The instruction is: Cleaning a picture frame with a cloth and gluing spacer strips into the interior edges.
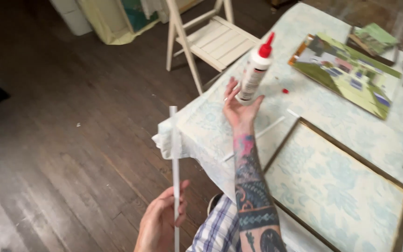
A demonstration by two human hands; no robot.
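left hand (162, 224) closed around thin white wooden strip (174, 158), held upright over the floor, clear of the table. right hand (239, 105) gripping white glue bottle with red nozzle (253, 72), tilted above pale patterned tablecloth (201, 130). empty dark rectangular frame (304, 123) flat alongside, within reach.

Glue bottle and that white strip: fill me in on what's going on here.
A person sits at a table covered with a pale patterned cloth. Their right hand grips a white glue bottle with a red nozzle, raised above the table edge. Their left hand holds a thin white strip upright, off to the side over the wooden floor. A small red cap lies on the cloth. An empty dark frame, another white strip and a green painted panel rest on the table.
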